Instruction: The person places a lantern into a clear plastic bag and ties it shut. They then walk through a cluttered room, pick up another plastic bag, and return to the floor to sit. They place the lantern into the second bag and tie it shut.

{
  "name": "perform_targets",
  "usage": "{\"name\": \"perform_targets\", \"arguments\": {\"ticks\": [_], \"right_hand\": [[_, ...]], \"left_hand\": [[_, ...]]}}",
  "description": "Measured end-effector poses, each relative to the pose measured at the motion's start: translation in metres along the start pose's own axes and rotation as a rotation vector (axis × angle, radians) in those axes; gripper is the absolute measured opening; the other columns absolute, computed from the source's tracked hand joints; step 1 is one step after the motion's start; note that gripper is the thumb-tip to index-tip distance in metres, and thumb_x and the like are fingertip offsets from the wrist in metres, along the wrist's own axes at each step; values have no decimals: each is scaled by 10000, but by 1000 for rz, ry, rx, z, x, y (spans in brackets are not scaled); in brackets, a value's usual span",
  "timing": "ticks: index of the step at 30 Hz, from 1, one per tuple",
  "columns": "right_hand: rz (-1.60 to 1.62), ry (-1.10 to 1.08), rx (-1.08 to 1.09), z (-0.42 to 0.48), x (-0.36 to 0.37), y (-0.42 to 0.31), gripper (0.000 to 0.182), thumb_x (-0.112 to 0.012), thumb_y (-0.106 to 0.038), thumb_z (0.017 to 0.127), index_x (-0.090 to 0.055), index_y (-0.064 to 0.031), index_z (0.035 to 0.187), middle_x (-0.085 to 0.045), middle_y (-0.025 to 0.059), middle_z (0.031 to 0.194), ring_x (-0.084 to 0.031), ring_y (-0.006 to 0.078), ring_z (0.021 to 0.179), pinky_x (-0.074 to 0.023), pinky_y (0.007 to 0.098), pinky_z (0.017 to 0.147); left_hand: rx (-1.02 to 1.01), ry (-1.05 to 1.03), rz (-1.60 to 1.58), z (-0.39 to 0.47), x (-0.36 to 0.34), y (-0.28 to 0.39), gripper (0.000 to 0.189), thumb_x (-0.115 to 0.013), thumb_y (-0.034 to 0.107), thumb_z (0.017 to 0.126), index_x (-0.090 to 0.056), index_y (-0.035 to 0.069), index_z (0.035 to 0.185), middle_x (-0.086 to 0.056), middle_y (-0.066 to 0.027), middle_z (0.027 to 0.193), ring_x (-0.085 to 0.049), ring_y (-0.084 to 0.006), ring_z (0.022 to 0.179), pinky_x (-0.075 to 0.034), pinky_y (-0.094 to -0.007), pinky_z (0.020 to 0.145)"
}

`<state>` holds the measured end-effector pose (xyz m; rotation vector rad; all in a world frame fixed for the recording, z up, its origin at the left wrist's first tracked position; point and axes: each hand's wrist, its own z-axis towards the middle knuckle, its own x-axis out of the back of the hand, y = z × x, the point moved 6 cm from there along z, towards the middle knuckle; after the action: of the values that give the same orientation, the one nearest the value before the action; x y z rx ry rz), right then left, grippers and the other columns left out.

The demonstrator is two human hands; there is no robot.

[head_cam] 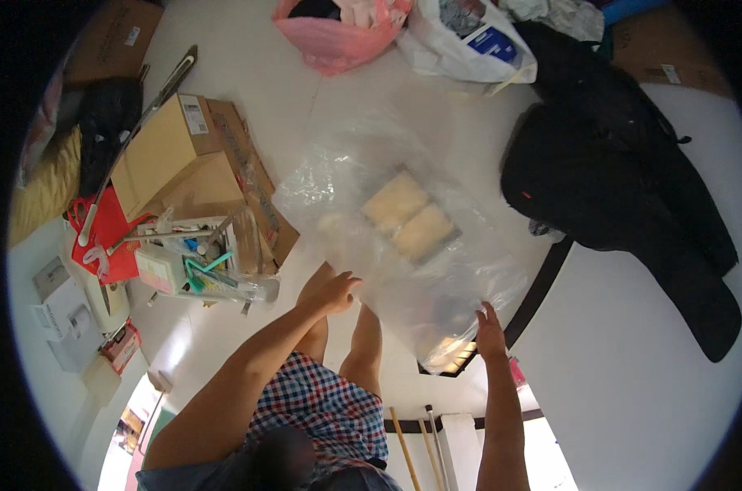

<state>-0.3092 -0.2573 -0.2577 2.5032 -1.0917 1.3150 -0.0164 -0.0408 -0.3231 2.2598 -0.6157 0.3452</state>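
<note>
A large, clear plastic bag or sheet [340, 162] spreads out in front of me above the pale floor. Through it show two tan rectangular pieces [411, 215] side by side in a darker frame; whether they lie inside or beneath the plastic I cannot tell. My left hand [339, 293] pinches the near left edge of the plastic, close above my knees. On the right, the fingers of my right hand [490, 331] grip the plastic's right edge. Below that edge sits a dark-framed item with a lit, slatted face [460, 359], partly covered by the plastic.
Cardboard boxes [162, 153] and a cluttered white basket [190, 294] stand left. A pink plastic bag [340, 43] and a white bag [426, 52] lie ahead. A black padded instrument case [592, 178] leans at right. Several poles [405, 448] stand low in the picture.
</note>
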Motion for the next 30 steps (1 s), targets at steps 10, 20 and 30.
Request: {"name": "perform_targets", "arguments": {"ticks": [10,20,30], "right_hand": [[403,186,-374,18,-42,22,415,-462,69,649,-507,64,1061,-499,216,1107,-467,363,1080,-362,393,968],[940,994,-1079,2,-24,38,326,-632,-125,772,-509,-9,1051,-498,47,837,-489,163,763,-443,250,620],[695,242,-493,114,62,-61,581,-619,-246,804,-404,115,1205,-490,281,1170,-461,366,1124,-321,393,989]], "left_hand": [[-216,639,2,128,107,-27,511,-613,257,782,-422,52,1210,-482,-143,1172,-451,-308,1102,-399,-409,876],[-154,450,-215,200,75,-30,559,-631,254,761,-412,64,1239,-489,-152,1172,-480,-336,1048,-417,-416,851],[-20,440,39,194,77,-23,579,-596,340,783,-387,102,1268,-434,-125,1242,-443,-310,1113,-402,-436,853]]}}
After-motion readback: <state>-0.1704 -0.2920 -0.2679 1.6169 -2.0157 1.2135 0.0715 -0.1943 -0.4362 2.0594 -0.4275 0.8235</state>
